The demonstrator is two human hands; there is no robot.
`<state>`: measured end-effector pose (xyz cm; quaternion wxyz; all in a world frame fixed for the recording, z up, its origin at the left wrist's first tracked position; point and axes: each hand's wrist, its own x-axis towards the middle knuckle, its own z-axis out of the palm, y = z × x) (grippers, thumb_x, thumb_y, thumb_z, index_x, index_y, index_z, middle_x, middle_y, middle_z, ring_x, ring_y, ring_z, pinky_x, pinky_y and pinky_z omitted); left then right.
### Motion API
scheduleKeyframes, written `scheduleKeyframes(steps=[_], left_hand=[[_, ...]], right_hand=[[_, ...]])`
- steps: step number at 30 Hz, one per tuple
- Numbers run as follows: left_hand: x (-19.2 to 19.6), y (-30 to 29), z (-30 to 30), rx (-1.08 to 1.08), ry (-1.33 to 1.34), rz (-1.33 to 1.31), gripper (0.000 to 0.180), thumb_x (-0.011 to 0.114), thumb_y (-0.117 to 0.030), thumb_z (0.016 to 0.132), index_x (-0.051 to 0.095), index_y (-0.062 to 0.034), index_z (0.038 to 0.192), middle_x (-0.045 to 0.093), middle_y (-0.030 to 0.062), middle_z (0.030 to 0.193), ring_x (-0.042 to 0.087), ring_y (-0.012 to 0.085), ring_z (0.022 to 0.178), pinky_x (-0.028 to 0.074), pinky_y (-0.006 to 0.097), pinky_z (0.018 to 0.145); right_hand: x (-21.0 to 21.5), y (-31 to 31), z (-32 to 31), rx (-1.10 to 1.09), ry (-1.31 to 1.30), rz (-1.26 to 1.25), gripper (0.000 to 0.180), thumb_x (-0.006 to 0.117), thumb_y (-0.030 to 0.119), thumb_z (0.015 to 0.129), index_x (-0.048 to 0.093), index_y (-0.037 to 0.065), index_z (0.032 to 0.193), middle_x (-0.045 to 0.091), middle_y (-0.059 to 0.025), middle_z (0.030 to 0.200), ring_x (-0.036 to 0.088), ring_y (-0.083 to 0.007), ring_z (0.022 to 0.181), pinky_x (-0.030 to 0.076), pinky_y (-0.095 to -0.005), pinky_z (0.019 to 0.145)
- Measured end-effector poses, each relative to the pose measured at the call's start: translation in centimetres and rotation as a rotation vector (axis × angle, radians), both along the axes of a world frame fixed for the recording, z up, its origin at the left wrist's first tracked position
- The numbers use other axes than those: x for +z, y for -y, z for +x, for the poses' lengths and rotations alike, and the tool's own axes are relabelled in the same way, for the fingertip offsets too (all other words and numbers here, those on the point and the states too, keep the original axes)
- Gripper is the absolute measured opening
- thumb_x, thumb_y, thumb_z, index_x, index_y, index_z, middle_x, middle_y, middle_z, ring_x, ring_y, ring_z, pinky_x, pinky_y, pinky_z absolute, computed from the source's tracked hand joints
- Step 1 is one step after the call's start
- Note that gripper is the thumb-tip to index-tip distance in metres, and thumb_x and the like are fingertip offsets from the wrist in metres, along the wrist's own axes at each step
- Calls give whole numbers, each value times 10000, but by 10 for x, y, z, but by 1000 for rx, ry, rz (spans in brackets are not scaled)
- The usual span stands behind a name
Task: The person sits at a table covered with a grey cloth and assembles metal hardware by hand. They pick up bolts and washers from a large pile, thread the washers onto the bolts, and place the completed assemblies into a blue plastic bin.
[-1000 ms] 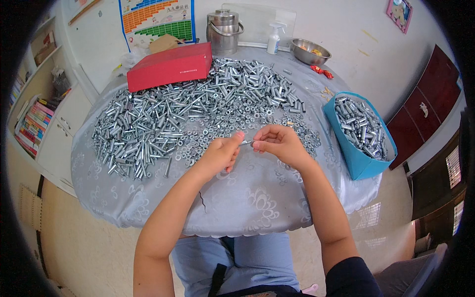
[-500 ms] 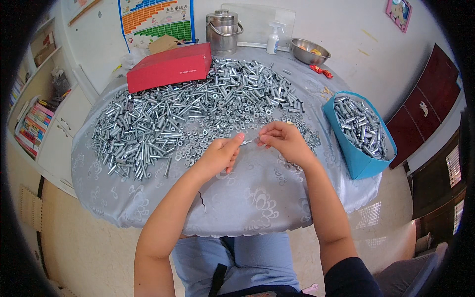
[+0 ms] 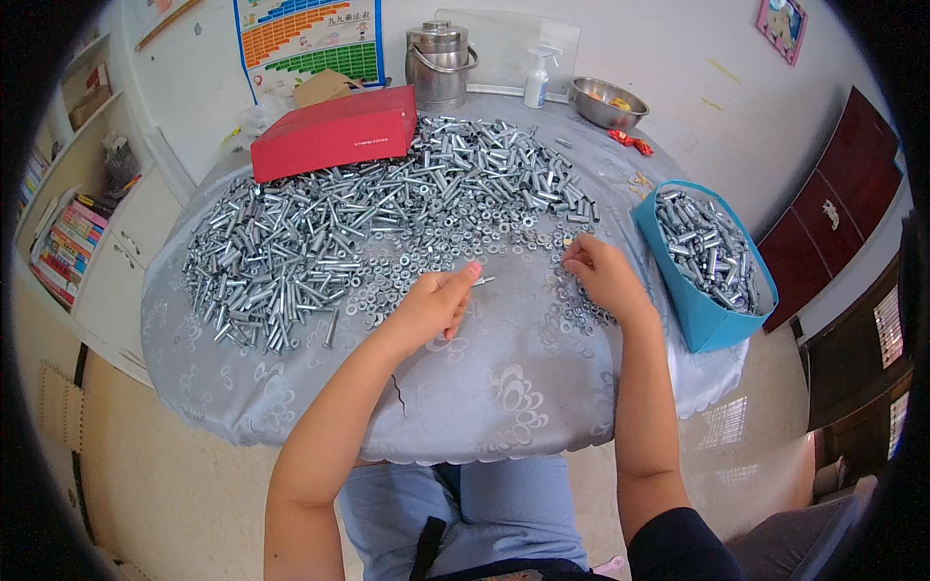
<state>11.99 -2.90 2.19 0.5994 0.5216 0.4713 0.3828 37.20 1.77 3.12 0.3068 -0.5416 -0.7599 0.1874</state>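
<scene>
Blue fabric forms the bin [image 3: 705, 320] at the table's right edge, and it is filled with finished silver bolts [image 3: 705, 247] heaped to its rim. One steel bowl [image 3: 607, 101] stands at the far side with something yellow and red in it, too small to make out. Beside it stand one white spray bottle [image 3: 538, 77] and one lidded metal pot [image 3: 441, 64]. One red box [image 3: 336, 132] lies shut at the far left of the round table [image 3: 504, 387], which wears a pale grey patterned cloth. Loose bolts [image 3: 310, 252] cover the far half of the cloth in a pile far too many to count, with a scatter of small nuts and washers [image 3: 455, 254] along its near edge.

Two hands are at work. The left hand [image 3: 431, 305] is curled, thumb and forefinger pressed together on a single bolt [image 3: 483, 281], whose tip sticks out to the right just above the cloth near the table's middle. The right hand [image 3: 603, 276] sits well apart from it, just left of the bin, fingers bent down and close together onto the nuts [image 3: 572, 315] lying there. Its fingertips touch that scatter, but I cannot tell whether they have one pinched.
</scene>
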Motion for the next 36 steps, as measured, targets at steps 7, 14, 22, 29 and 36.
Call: scheduleKeyframes(steps=[7, 14, 22, 29, 36], left_hand=[[0, 2, 3, 13, -27, -1, 491, 482, -452, 883, 360, -110, 552, 305, -37, 515, 313, 85, 411, 328, 257, 391], [1, 3, 2, -63, 39, -32, 482, 480, -444, 885, 371, -105, 559, 318, -34, 517, 337, 87, 417, 348, 259, 402], [0, 2, 2, -89, 50, -3, 467, 478, -420, 890, 367, -108, 562, 312, -32, 516, 325, 85, 419, 350, 264, 404], [1, 2, 2, -116, 67, -15, 490, 457, -423, 898, 325, -121, 535, 291, -34, 509, 310, 86, 419, 354, 269, 421], [4, 3, 2, -98, 72, -22, 519, 437, -458, 897, 277, -140, 519, 270, -34, 500, 301, 90, 418, 353, 273, 434]], right_hand=[[4, 7, -26, 340, -277, -58, 139, 643, 61, 758, 605, 13, 882, 624, -57, 795, 587, -152, 743, 458, -273, 689], [5, 16, -50, 439, -509, -329, 102, 638, 63, 799, 608, 14, 884, 618, -19, 822, 566, -79, 760, 459, -226, 701], [10, 19, -48, 479, -587, -407, 113, 646, 40, 790, 608, 9, 892, 616, -20, 849, 576, -84, 807, 465, -218, 736], [8, 22, -56, 466, -709, -383, 161, 654, 71, 793, 590, 14, 929, 599, -6, 824, 562, -77, 772, 454, -216, 706], [4, 20, -56, 465, -672, -371, 152, 656, 90, 798, 589, 15, 912, 593, 4, 811, 552, -66, 748, 447, -213, 676]])
